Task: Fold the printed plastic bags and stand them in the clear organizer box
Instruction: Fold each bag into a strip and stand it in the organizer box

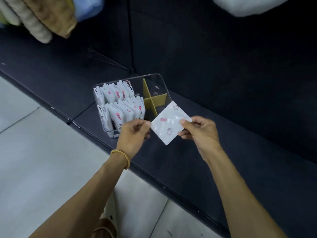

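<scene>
One dark shelf (197, 148) is carrying one clear organizer box (159, 79), sitting near its front edge. One yellow cross divider (151, 98) is splitting the box: the two compartments left of it are packed with standing folded bags (120, 103), too many for me to count; those to its right are lying open. Just in front of the box, my left hand (133, 136) and right hand (199, 131) are each pinching one folded printed bag (169, 124) by opposite corners.

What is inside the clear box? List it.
The box holds folded bags standing in its left half and a yellow divider. The right compartments look empty; the held bag hides the nearest one.
</scene>
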A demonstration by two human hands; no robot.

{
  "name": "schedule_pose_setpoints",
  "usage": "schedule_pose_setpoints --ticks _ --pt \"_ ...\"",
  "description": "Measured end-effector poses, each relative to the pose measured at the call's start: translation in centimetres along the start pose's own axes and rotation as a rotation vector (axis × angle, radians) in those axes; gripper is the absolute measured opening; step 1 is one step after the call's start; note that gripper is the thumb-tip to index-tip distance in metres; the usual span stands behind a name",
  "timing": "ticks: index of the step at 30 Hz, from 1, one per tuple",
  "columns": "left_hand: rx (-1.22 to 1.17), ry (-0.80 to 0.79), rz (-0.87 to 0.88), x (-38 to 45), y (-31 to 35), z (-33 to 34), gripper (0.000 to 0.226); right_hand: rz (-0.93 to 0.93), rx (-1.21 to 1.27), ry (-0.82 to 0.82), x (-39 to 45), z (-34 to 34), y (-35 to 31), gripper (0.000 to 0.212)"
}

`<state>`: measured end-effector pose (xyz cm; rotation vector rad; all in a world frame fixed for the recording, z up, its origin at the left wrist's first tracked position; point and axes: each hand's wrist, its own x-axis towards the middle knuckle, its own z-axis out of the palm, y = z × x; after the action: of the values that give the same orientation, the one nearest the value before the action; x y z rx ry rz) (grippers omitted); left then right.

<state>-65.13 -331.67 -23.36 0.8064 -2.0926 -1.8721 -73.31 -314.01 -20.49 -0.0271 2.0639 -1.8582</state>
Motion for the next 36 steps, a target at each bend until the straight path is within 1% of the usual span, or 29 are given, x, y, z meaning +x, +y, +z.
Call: schedule_pose_setpoints --ticks 3,6,9,13,15,18,21,24,28,34,36 --pt "-0.096 0.196 -0.012 1.2 0.1 -1.9 0.010 -0.096 -0.043 0.128 3.4 2.7 -1.9 0.008" --pt "-0.145 0.282 0.003 1.9 0.3 -3.4 0.008 -0.200 -0.101 0.168 7.1 6.3 -3.3 0.008" --pt "-0.182 0.307 0.000 2.3 0.2 -4.4 0.008 -0.276 -0.177 0.176 10.3 10.0 -3.7 0.012" --pt "-0.190 0.324 0.009 2.8 -0.3 -5.3 0.007 -0.255 -0.282 0.174 13.2 12.8 -3.0 0.012" --pt "-0.201 0.321 0.018 3.0 -0.5 -5.5 0.007 -0.245 -0.398 0.208 14.0 13.2 -2.5 0.012" --pt "-0.206 0.305 0.015 3.4 -0.5 -5.4 0.007 -0.311 -0.580 0.283 14.4 13.6 -2.0 0.014" --pt "-0.181 0.303 0.007 3.6 -0.4 -5.2 0.008 -0.355 -0.726 0.230 14.4 14.7 -1.6 0.011" --pt "-0.188 0.311 -0.006 3.6 -0.6 -5.2 0.009 -0.298 -0.846 0.238 14.6 15.7 -1.4 0.009" --pt "-0.180 0.321 -0.003 3.3 -0.9 -5.7 0.009 -0.174 -0.850 0.242 14.9 15.9 -1.3 0.011" --pt "-0.147 0.328 0.004 2.8 -1.1 -5.6 0.008 -0.158 -0.802 0.220 15.1 15.6 -1.6 0.018" --pt "-0.130 0.326 0.001 2.5 -1.2 -5.5 0.009 -0.167 -0.728 0.213 14.6 15.0 -1.9 0.013"
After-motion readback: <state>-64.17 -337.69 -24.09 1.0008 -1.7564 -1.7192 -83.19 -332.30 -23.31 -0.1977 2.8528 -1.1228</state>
